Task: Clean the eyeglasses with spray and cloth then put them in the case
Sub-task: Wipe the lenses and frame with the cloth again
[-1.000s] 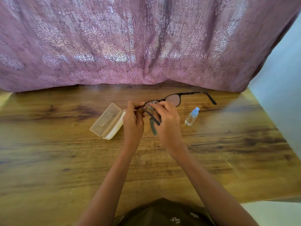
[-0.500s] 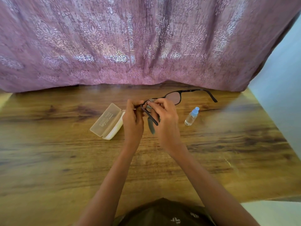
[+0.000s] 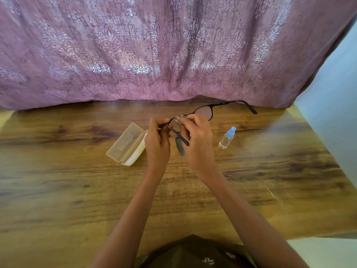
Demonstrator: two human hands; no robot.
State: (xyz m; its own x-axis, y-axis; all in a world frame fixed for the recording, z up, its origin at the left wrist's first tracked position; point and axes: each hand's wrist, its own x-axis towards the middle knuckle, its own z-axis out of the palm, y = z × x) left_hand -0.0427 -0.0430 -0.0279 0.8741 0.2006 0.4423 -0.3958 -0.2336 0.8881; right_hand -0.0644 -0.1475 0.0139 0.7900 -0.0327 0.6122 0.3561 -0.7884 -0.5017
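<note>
Black-framed eyeglasses (image 3: 206, 111) are held above the wooden table (image 3: 58, 190), temples unfolded. My left hand (image 3: 157, 142) pinches the frame at its left corner. My right hand (image 3: 199, 140) presses a small grey cloth (image 3: 179, 146) onto the left lens, with a strip of cloth hanging below the fingers. The right lens and right temple stick out free toward the curtain. A small clear spray bottle (image 3: 227, 138) with a blue cap lies on the table right of my hands. A pale plastic case (image 3: 126, 144) lies open to the left, partly behind my left hand.
A mauve patterned curtain (image 3: 173, 51) hangs along the table's far edge. A pale wall (image 3: 336, 105) borders the table on the right. The table's near edge runs along my dark shirt (image 3: 195, 252).
Both hands and the eyeglasses have risen slightly and shifted a little away from me. The right hand's fingers have moved over the left lens with the cloth.
</note>
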